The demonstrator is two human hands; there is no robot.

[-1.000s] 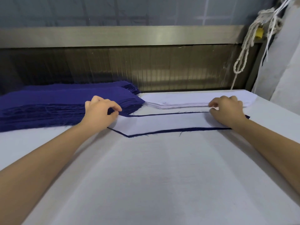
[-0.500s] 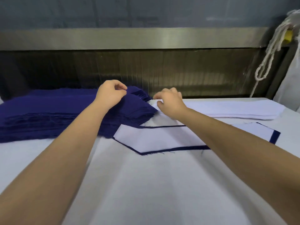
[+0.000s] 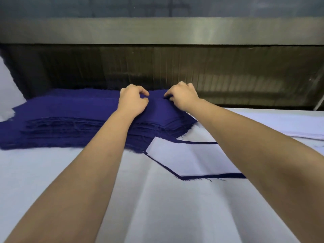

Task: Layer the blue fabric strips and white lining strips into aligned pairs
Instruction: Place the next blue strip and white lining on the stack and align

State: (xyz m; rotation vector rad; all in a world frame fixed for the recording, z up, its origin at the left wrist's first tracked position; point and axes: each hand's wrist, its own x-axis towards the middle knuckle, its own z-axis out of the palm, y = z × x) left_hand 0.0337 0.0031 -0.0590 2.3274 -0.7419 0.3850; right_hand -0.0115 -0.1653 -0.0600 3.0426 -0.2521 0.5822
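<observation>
Both your hands are at the far right end of the pile of blue fabric strips (image 3: 70, 120), on top of it and close together. Your left hand (image 3: 133, 100) has its fingers curled, thumb and forefinger closed on the top layer of the pile. Your right hand (image 3: 183, 97) is just beside it, fingers bent down with the tips nipping the same top layer near its far edge. Whether either hand grips one strip or several cannot be told from here.

The blue pile lies on the left half of the bench (image 3: 157, 207), many layers deep, with frayed threads along its near edge. Its pointed right end sits just beside a pair already laid flat: a white lining strip (image 3: 189, 158) lying on a blue strip (image 3: 210, 176), so that only a narrow blue border shows along the near and far edges and around the angled left end. Your right forearm crosses over this pair and hides its right part.

The stack of white lining strips (image 3: 289, 125) rests on the right side of the bench, behind your right arm and apart from the blue pile. The bench is covered in a pale cloth with soft creases. A brushed metal rail (image 3: 157, 30) runs across the back, above a dark ribbed panel (image 3: 192, 74).
</observation>
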